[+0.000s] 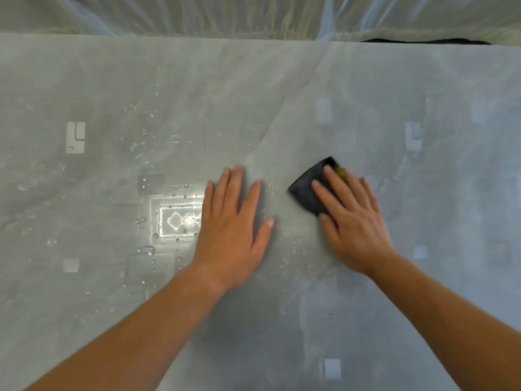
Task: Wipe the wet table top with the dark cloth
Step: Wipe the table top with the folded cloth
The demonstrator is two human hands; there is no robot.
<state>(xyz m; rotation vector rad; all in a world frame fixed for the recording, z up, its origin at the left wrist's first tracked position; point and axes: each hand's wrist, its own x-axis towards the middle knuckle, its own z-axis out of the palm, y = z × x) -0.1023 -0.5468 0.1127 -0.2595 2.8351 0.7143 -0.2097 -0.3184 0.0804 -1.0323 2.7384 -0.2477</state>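
A grey table top (282,94) covered with clear plastic sheet fills the view. Water drops (146,142) lie scattered over its left and middle part. My right hand (352,218) presses flat on a small folded dark cloth (306,190), right of centre; a bit of yellow shows at the cloth's far edge under my fingers. My left hand (234,221) lies flat on the sheet with fingers spread, empty, a short way left of the cloth.
A bright light reflection (177,218) glares on the wet sheet beside my left hand. Pale square marks (75,136) show through the plastic. Crumpled plastic sheeting (253,15) hangs behind the table's far edge.
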